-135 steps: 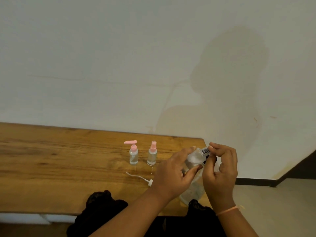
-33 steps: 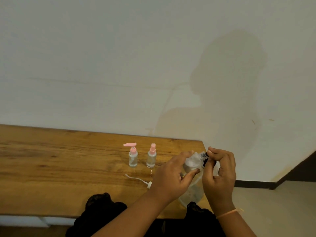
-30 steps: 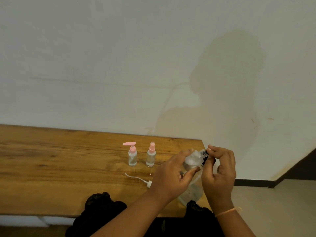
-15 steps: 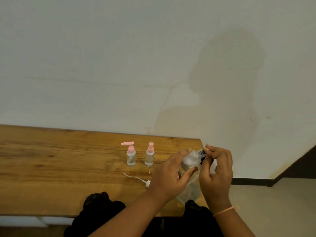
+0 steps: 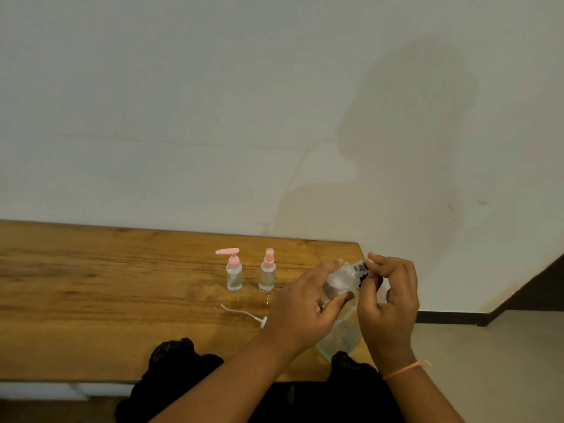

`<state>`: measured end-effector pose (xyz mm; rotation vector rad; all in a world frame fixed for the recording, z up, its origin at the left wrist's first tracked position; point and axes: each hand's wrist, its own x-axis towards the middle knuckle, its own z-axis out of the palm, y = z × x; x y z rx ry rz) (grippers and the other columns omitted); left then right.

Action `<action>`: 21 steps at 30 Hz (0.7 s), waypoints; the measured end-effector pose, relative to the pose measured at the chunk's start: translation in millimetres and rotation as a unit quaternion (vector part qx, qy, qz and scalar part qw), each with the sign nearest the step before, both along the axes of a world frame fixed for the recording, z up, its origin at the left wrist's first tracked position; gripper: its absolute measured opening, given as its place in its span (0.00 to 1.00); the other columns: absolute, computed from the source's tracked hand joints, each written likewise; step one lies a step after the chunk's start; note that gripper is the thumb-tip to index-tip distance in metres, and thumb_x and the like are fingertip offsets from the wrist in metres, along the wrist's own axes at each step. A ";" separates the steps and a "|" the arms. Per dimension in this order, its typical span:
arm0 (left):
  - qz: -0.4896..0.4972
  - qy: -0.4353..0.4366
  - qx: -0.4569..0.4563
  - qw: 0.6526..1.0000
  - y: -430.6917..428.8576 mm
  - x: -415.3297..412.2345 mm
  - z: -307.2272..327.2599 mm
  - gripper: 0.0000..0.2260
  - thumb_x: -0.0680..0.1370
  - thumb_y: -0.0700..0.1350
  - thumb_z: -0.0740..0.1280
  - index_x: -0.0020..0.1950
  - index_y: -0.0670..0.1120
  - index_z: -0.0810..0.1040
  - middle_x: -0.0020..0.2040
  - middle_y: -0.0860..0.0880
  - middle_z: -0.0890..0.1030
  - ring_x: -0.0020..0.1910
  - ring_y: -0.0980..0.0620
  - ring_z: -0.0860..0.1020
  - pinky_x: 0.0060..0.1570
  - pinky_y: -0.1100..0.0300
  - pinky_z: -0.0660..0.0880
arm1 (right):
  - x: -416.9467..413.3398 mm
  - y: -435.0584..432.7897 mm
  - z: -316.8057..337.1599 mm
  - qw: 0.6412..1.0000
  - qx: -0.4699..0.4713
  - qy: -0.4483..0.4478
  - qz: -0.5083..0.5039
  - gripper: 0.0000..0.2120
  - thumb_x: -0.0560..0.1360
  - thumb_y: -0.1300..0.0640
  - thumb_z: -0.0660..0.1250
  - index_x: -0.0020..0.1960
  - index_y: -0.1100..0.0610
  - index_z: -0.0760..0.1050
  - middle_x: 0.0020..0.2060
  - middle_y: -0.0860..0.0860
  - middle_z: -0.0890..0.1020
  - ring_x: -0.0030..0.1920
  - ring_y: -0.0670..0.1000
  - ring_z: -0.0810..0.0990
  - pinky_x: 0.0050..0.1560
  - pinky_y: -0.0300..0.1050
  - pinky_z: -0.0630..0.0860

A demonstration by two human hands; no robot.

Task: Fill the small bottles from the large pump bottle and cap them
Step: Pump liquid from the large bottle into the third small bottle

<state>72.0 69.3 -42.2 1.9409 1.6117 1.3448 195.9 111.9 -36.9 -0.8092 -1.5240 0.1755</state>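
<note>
We held the large bottle (image 5: pixel 337 280) roughly upright at the counter's (image 5: pixel 91 294) near right corner. Our left hand (image 5: pixel 300 312) curled round its shoulder and our right hand (image 5: pixel 387 303) pinched the dark tab (image 5: pixel 361 268) on top. The capped pump-top small bottle (image 5: pixel 234 274) and spray-top small bottle (image 5: pixel 267 274) stood farther left, nearer our left hand.

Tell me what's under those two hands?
A large clear plastic bottle on the brown wooden table. The left hand and right hand cover its top, so its opening is hidden.
</note>
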 end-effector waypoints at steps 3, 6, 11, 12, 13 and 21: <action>0.004 -0.003 -0.001 1.000 -1.9 0.8 1.5 0.21 0.74 0.61 0.61 0.66 0.59 0.67 0.44 0.63 0.74 0.29 0.65 0.72 0.28 0.76 0.65 | 0.5 -1.2 -0.5 1.000 -0.001 0.002 0.005 0.08 0.73 0.63 0.57 0.46 0.60 0.74 0.44 0.55 0.75 0.52 0.36 0.74 0.53 0.29 0.71; 0.002 -0.013 0.001 1.000 -2.4 3.0 3.3 0.20 0.75 0.60 0.62 0.66 0.60 0.67 0.39 0.66 0.72 0.28 0.64 0.72 0.28 0.77 0.64 | -2.9 -2.4 3.0 1.000 -0.004 0.023 0.010 0.07 0.73 0.63 0.57 0.47 0.57 0.72 0.44 0.55 0.75 0.52 0.37 0.74 0.53 0.30 0.72; 0.008 -0.018 0.010 1.000 -1.6 2.9 4.4 0.21 0.75 0.59 0.63 0.67 0.57 0.68 0.41 0.63 0.73 0.27 0.65 0.71 0.28 0.76 0.65 | -5.3 -2.0 6.4 0.999 -0.005 0.045 0.011 0.07 0.72 0.63 0.57 0.47 0.57 0.73 0.45 0.54 0.76 0.51 0.39 0.75 0.52 0.32 0.73; 0.008 -0.017 0.011 1.000 -1.1 2.5 4.2 0.21 0.75 0.59 0.63 0.67 0.57 0.68 0.41 0.63 0.73 0.27 0.65 0.72 0.28 0.76 0.65 | -5.5 -1.5 6.5 0.999 -0.004 0.041 0.010 0.07 0.72 0.63 0.57 0.47 0.57 0.72 0.45 0.54 0.76 0.51 0.38 0.75 0.52 0.32 0.73; 0.005 -0.017 0.010 1.000 -0.4 2.1 3.9 0.21 0.75 0.59 0.62 0.67 0.57 0.68 0.42 0.63 0.75 0.27 0.64 0.72 0.28 0.75 0.66 | -5.3 -0.9 6.4 0.999 -0.002 0.037 0.009 0.07 0.72 0.63 0.57 0.46 0.57 0.72 0.44 0.54 0.76 0.51 0.38 0.75 0.52 0.31 0.73; -0.005 0.015 -0.006 1.000 -1.6 -0.6 4.8 0.21 0.76 0.59 0.63 0.67 0.56 0.68 0.50 0.56 0.80 0.30 0.67 0.73 0.28 0.76 0.65 | 0.8 -1.1 0.5 1.000 -0.002 -0.014 0.000 0.09 0.73 0.64 0.57 0.45 0.63 0.75 0.45 0.55 0.75 0.53 0.35 0.74 0.53 0.29 0.72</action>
